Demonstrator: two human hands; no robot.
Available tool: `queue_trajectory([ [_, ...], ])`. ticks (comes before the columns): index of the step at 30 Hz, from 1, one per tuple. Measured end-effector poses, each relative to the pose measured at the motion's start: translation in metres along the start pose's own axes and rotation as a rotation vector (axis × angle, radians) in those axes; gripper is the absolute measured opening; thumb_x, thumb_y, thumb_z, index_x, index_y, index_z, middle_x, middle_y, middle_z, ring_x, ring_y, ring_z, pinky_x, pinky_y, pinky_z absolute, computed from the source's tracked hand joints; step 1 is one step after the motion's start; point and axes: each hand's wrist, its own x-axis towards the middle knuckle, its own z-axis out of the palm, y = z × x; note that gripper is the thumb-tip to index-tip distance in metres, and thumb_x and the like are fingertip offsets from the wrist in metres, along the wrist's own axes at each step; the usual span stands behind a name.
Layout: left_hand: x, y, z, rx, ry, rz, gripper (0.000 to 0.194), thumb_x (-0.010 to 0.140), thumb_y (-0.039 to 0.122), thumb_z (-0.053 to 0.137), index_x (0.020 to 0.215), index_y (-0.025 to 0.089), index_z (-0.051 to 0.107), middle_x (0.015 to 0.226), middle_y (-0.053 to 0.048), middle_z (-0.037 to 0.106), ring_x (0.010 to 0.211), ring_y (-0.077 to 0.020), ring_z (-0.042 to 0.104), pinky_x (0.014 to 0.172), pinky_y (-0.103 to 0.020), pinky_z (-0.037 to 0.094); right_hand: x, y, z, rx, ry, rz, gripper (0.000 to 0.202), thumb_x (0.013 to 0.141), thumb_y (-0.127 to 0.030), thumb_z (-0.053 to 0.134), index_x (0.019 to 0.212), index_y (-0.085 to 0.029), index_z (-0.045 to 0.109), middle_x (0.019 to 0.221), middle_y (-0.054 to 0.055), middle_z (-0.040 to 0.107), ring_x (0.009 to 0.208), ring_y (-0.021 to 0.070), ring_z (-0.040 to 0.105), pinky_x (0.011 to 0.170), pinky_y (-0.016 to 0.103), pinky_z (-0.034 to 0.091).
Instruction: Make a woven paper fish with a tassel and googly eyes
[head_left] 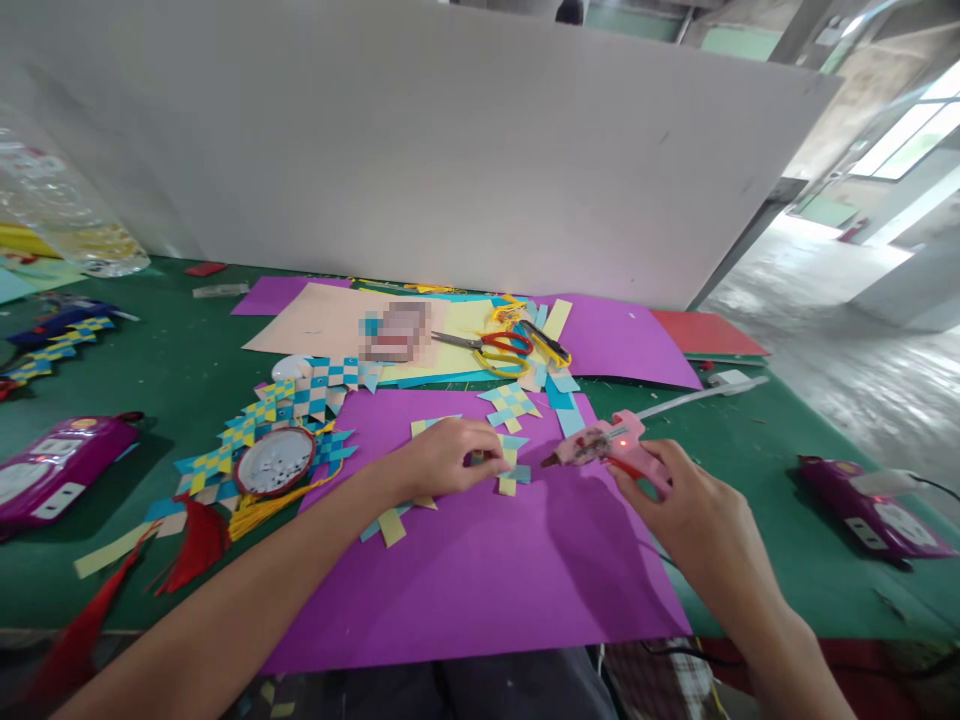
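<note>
My right hand (pixel 679 490) is wrapped round a pink glue gun (pixel 600 443), whose nozzle points left above the purple sheet (pixel 487 570). Near the sheet's middle, my left hand (pixel 457 457) has its fingers curled together at a small woven paper piece (pixel 514 472) in blue and yellow. Part of that piece is hidden by the fingers. More woven strips (pixel 391 525) stick out from under my left hand and wrist. Just beyond lies a separate blue and yellow woven piece (pixel 511 402).
Scissors (pixel 487 345) and a cutter (pixel 546 343) lie on paper sheets behind. At left are a round dish of small eyes (pixel 276 461), woven fish shapes, red tassels (pixel 199 545) and a purple device (pixel 67 470). Another purple device (pixel 874 510) sits right. A white board (pixel 420 140) stands behind.
</note>
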Motion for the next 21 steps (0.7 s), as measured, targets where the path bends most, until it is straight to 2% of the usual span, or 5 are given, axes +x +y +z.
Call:
queue_trajectory([
  [4,0.002,0.001,0.004,0.024,0.011,-0.008,0.013,0.093,0.025,0.055,0.087,0.020,0.066,0.091,0.000,0.069,0.084,-0.0138,0.061,0.075,-0.024,0.041,0.004,0.017,-0.003,-0.011,-0.014,0.125,0.035,0.081,-0.059,0.055,0.093,-0.026,0.055,0.066,0.000,0.064,0.058,0.0232,0.062,0.052,0.027,0.033],
  [10,0.004,0.009,0.005,0.145,-0.031,-0.004,0.009,0.090,0.023,0.059,0.090,0.022,0.068,0.097,0.000,0.069,0.089,-0.0148,0.062,0.074,-0.023,0.042,0.008,0.033,0.004,0.005,-0.114,0.242,0.034,0.080,-0.058,0.055,0.091,-0.026,0.055,0.065,0.000,0.063,0.059,0.0236,0.060,0.054,0.028,0.033],
  [16,0.004,0.012,0.004,0.265,-0.045,0.105,0.015,0.094,0.024,0.053,0.095,0.023,0.069,0.098,-0.001,0.067,0.089,-0.0151,0.061,0.073,-0.025,0.042,0.013,0.038,0.015,0.027,-0.155,0.287,0.031,0.080,-0.056,0.055,0.087,-0.025,0.057,0.069,0.002,0.064,0.067,0.0249,0.061,0.059,0.030,0.034],
  [21,0.004,0.015,0.006,0.417,-0.049,0.239,0.020,0.096,0.027,0.049,0.096,0.021,0.068,0.096,-0.005,0.065,0.092,-0.0188,0.060,0.076,-0.030,0.043,0.017,0.037,0.026,-0.026,-0.150,0.236,0.029,0.084,-0.052,0.053,0.083,-0.023,0.055,0.082,0.005,0.066,0.073,0.0237,0.060,0.061,0.031,0.036],
])
